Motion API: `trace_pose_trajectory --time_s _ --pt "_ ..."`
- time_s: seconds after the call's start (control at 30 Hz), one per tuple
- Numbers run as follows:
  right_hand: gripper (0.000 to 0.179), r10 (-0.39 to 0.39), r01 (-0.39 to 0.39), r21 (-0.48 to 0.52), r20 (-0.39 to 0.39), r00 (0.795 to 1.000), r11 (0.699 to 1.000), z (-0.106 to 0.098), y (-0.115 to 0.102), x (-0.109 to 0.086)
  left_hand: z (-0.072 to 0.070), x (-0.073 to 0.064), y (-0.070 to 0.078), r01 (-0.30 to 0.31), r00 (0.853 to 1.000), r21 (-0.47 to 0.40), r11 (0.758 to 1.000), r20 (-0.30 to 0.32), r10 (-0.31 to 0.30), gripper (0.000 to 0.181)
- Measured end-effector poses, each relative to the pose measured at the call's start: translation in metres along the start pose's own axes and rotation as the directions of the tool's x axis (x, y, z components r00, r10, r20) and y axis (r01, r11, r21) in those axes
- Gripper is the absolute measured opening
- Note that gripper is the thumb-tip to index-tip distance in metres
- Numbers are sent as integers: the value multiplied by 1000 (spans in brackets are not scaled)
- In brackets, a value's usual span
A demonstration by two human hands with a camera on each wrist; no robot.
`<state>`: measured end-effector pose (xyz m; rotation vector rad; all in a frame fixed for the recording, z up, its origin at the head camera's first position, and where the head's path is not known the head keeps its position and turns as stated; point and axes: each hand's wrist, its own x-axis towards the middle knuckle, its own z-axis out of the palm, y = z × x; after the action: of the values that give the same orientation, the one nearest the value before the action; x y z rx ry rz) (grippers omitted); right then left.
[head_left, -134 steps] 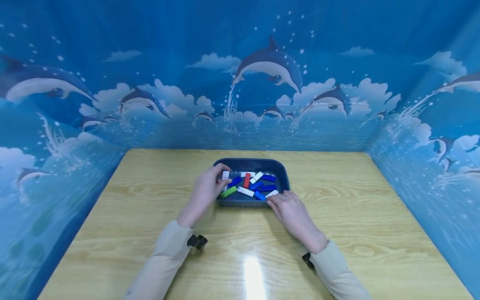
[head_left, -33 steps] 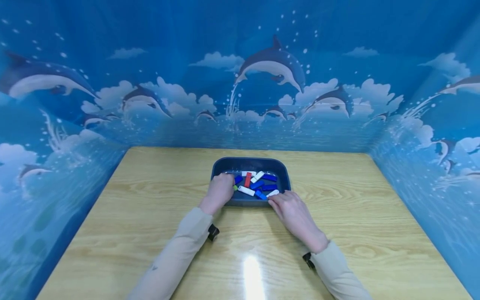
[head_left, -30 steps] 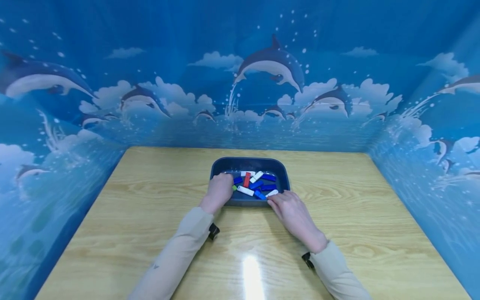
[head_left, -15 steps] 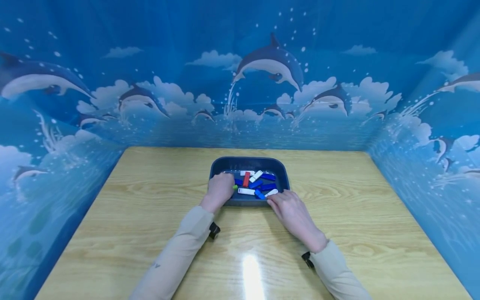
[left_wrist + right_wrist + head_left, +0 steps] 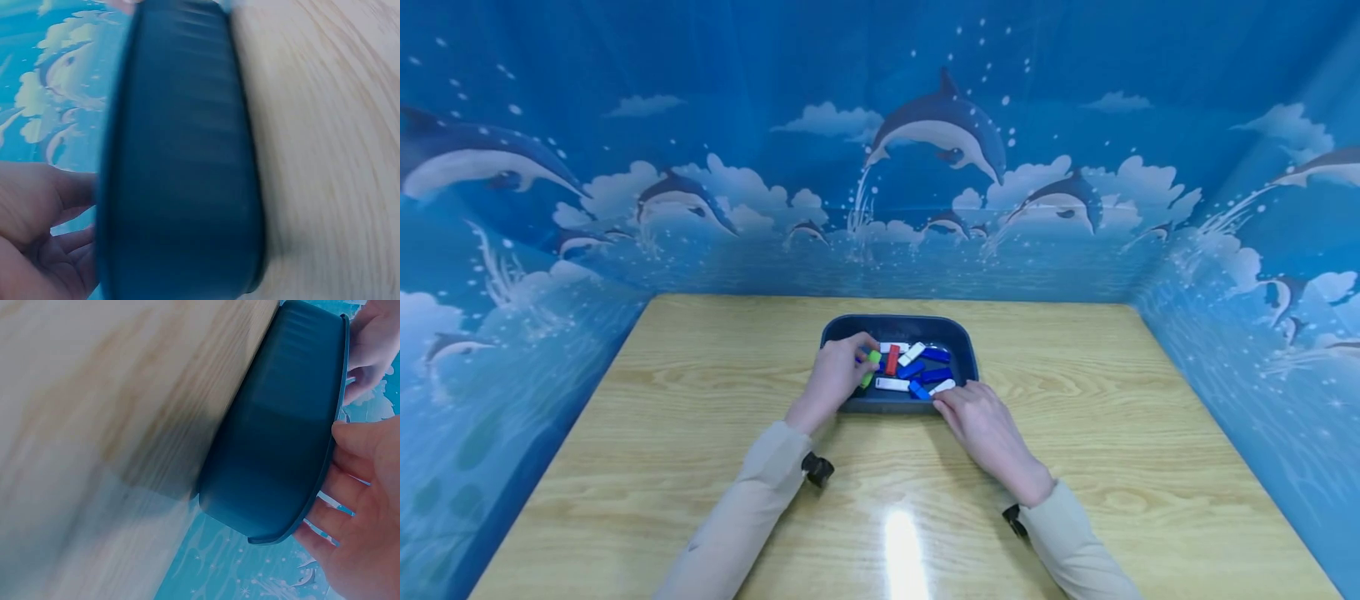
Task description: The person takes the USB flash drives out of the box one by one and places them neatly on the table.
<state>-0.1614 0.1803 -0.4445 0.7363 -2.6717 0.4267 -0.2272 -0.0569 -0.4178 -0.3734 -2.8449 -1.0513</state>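
A dark blue plastic tray (image 5: 895, 407) stands on the table, holding several small capped sticks that look like USB sticks. My left hand (image 5: 831, 377) reaches over its left side and pinches a green USB stick (image 5: 874, 357) between thumb and fingers. More green shows just below those fingers. In the left wrist view the tray wall hides what the left hand (image 5: 37, 231) holds. At the near right corner, my right hand (image 5: 988, 425) grips the tray rim, thumb outside and fingers over the edge. A white USB stick (image 5: 942, 387) lies right by its fingertips.
Inside the tray lie a red stick (image 5: 892, 360), a white stick (image 5: 892, 384), a blue stick (image 5: 936, 376) and others, close together. The wooden table (image 5: 700, 400) meets a dolphin-print curtain (image 5: 880, 267) behind and at both sides.
My left hand went deeper into the tray's left side, then rose and turned, now showing a green stick in its fingers. The front white stick shifted slightly. My right hand stayed at the corner.
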Motion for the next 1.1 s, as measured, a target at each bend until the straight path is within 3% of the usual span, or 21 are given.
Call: trace_pose_trajectory --time_s 0.1,0.3,0.53,0.8,0.97,1.1 --pt "12 1 -1 1 1 1000 1000 0 0 0 -8 -5 2 5 1000 -65 998 -8 -5 22" --pt "12 -1 1 2 0 1000 1000 -1 0 0 -24 -21 3 80 997 -118 990 14 -79 23" --pt "12 -6 6 2 -2 1000 1000 -1 0 0 -43 -46 -10 122 993 -150 981 9 -122 26" --pt "12 8 -8 5 5 1000 1000 -2 -1 0 -56 -77 -30 112 993 -137 984 42 -107 27" --pt "12 9 -9 9 12 1000 1000 -2 -1 1 -52 -94 -43 100 993 -105 989 73 -93 29" --pt "13 13 -13 12 16 1000 1000 -2 -2 1 -47 -103 -51 43 992 -54 998 123 -36 31"
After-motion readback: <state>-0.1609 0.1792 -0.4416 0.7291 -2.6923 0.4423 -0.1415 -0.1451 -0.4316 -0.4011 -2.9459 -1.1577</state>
